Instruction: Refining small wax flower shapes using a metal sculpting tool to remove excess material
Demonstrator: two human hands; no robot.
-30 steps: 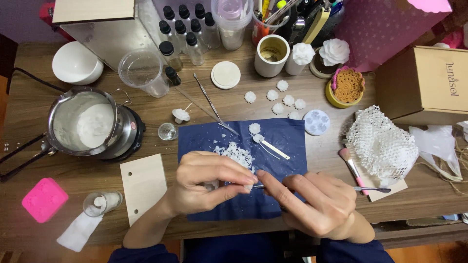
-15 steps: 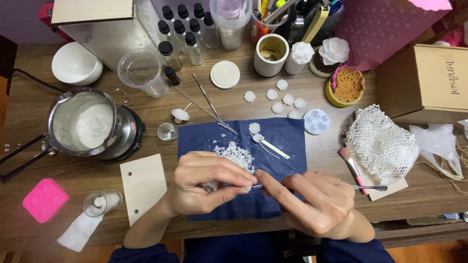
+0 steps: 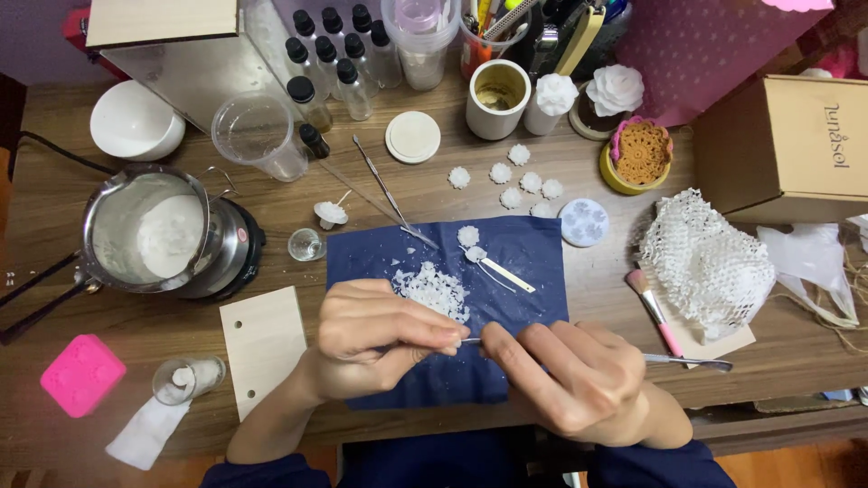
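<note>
My left hand (image 3: 380,339) is pinched over the near part of a dark blue sheet (image 3: 533,271), its fingertips closed on something small that I cannot make out. My right hand (image 3: 570,380) grips a thin metal tool (image 3: 687,361); its tip meets my left fingertips and its handle sticks out to the right. A pile of white wax shavings (image 3: 434,287) lies on the sheet just beyond my hands. A small white wax flower (image 3: 467,236) and a flat stick with a flower on it (image 3: 495,267) lie farther back on the sheet.
A metal pot of white wax (image 3: 149,235) sits on a warmer at left, with a pink mould (image 3: 81,373), small glass (image 3: 185,380) and wooden board (image 3: 265,348) near it. More wax flowers (image 3: 520,181), a round mould (image 3: 583,222), white netting (image 3: 705,258), pink brush (image 3: 655,312), cardboard box (image 3: 787,145), bottles (image 3: 334,54).
My hands have stayed together over the sheet. The fingers have shifted slightly around the tool tip; nothing else on the table has moved.
</note>
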